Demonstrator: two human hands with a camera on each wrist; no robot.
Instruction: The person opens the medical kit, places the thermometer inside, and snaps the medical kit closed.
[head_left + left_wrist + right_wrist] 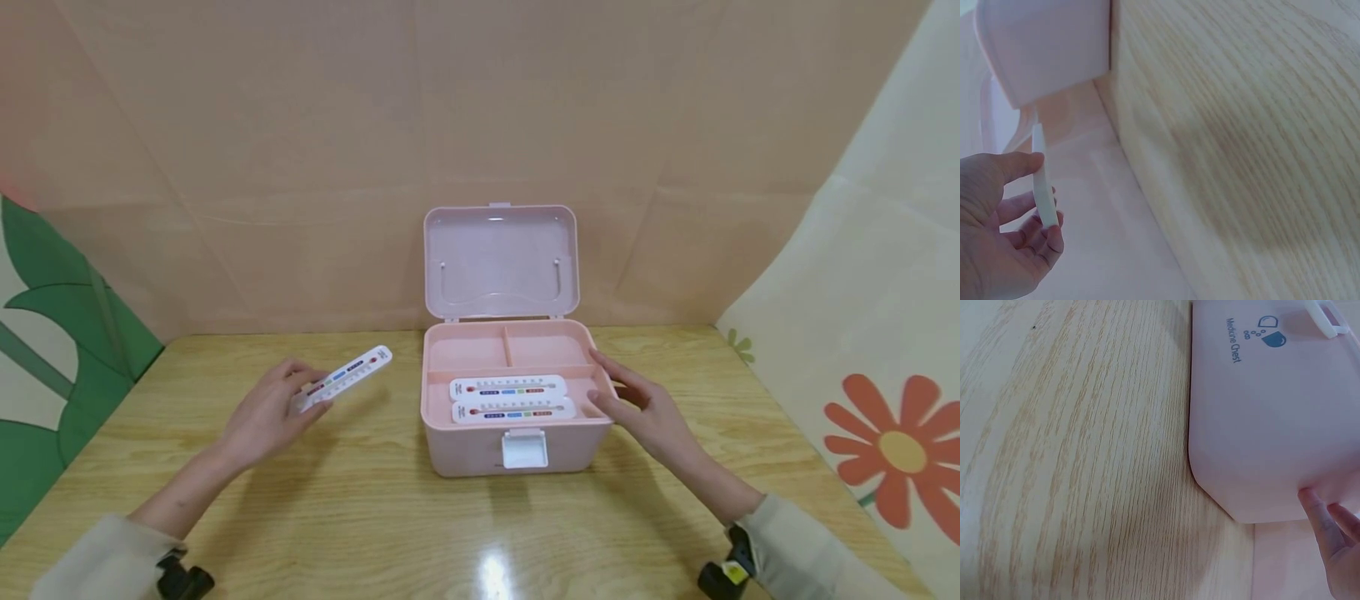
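My left hand (273,408) pinches a white strip thermometer (348,375) with coloured bands, held above the table left of the pink medicine box (465,452). In the left wrist view, thumb and fingers grip the thermometer (1041,181), seen edge-on. My right hand (652,412) holds the box's right side, thumb over the rim and other fingers against the outer wall. Fingertips on that wall (1260,444) also show in the right wrist view. Two similar thermometers (508,387) lie side by side, lengthwise, in the tray's long front compartment.
The box's translucent lid (501,262) stands raised at the back. Two smaller compartments (465,346) lie behind the long one. A white latch (525,450) hangs on the box front. The wooden table (360,517) meets a beige backdrop (300,167) behind.
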